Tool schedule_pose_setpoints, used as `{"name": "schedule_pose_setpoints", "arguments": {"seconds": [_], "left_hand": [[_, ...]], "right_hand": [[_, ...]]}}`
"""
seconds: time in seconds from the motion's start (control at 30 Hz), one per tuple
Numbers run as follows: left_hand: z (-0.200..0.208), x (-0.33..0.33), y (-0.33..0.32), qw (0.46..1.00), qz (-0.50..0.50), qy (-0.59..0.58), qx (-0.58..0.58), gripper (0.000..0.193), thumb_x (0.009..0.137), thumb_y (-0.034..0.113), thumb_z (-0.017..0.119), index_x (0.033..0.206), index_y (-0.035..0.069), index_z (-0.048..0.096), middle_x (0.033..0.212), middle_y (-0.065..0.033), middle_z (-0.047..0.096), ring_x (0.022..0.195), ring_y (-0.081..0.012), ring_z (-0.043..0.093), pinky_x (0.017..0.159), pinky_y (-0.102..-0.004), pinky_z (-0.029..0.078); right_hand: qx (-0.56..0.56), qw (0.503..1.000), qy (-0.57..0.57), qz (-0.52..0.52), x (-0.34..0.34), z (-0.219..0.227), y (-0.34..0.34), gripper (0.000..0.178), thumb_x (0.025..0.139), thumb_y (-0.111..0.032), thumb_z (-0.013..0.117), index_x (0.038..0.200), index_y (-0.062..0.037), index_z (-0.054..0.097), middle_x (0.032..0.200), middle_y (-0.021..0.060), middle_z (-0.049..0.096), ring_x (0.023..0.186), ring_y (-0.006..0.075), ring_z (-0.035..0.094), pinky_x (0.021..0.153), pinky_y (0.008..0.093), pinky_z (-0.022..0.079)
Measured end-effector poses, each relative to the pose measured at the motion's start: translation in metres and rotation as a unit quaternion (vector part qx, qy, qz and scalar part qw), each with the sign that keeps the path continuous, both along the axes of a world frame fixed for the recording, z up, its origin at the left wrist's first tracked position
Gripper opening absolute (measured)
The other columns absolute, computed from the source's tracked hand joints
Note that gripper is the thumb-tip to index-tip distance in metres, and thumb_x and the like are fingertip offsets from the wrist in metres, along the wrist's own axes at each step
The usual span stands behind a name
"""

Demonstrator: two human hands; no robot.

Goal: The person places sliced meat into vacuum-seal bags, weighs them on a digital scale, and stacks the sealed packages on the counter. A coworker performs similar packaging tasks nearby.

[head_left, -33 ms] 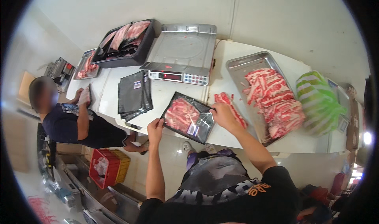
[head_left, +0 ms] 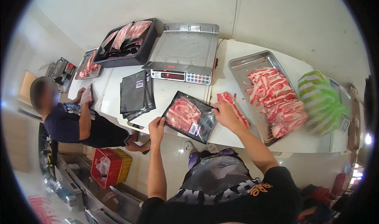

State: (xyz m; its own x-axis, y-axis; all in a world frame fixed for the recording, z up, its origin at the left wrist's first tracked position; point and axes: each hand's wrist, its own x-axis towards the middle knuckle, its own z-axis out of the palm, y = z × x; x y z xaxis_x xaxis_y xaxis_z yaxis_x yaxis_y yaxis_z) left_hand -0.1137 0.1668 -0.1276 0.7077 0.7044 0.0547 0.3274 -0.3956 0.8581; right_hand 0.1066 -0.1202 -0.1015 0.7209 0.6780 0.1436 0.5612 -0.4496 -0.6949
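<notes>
Pack [head_left: 189,115] is between my two hands, near table's front edge; can't tell if its underside touches the table. Left hand [head_left: 156,130]: thumb and fingers closed in a pinch on the near-left corner. Right hand [head_left: 226,118]: pinched closed too, on the far-right corner. No gap at either grip, nothing else held.

Meat [head_left: 182,114] sits toward my left fingers; the slack end is by my right. Label [head_left: 194,128] faces up, between the grips, toward me. Can't tell if the mouth is open or sealed.

To do this well, I'd pull evenly, just enough to flatten the film without creasing it or bunching slices. Heavier side looks to be the left, so that pinch probably needs more support. Level matters: a tilt could slide meat into the slack end. Fingertips best stay on the rim, off the window. Loose strip [head_left: 233,110] lies just beyond my right fingers; I'd avoid dragging the pack over it.
</notes>
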Motion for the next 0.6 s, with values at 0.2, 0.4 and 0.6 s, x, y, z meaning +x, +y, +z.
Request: {"name": "schedule_pose_setpoints", "arguments": {"seconds": [0.2,0.4,0.6], "left_hand": [[-0.006,0.012,0.062,0.996,0.052,-0.050,0.052,0.027,0.101,0.022,0.071,0.100,-0.005,0.074,0.068,-0.0093,0.061,0.066,-0.0148,0.053,0.063,-0.0346,0.044],[-0.026,-0.010,0.084,0.995,0.084,-0.032,-0.032,0.045,0.098,0.033,0.078,0.127,0.000,0.068,0.076,-0.0022,0.062,0.067,-0.0095,0.054,0.062,-0.0279,0.044],[-0.033,-0.022,0.078,0.990,0.075,-0.074,-0.091,0.038,0.100,0.029,0.075,0.123,-0.001,0.068,0.077,0.0011,0.059,0.068,-0.0081,0.051,0.063,-0.0259,0.043]], "right_hand": [[0.065,0.997,0.029,-0.014,-0.023,0.014,0.025,0.014,0.090,-0.011,0.074,0.096,0.0018,0.074,0.085,0.0167,0.069,0.080,0.0349,0.067,0.077,0.0442,0.054],[-0.051,0.977,-0.149,-0.143,-0.012,0.017,-0.027,0.033,0.083,-0.012,0.079,0.114,-0.0047,0.071,0.121,0.0138,0.062,0.119,0.0364,0.057,0.103,0.0474,0.048],[-0.123,0.970,-0.152,-0.142,-0.003,0.004,-0.054,0.034,0.082,-0.016,0.077,0.112,-0.0012,0.070,0.112,0.0152,0.066,0.108,0.0369,0.064,0.094,0.0477,0.055]]}}
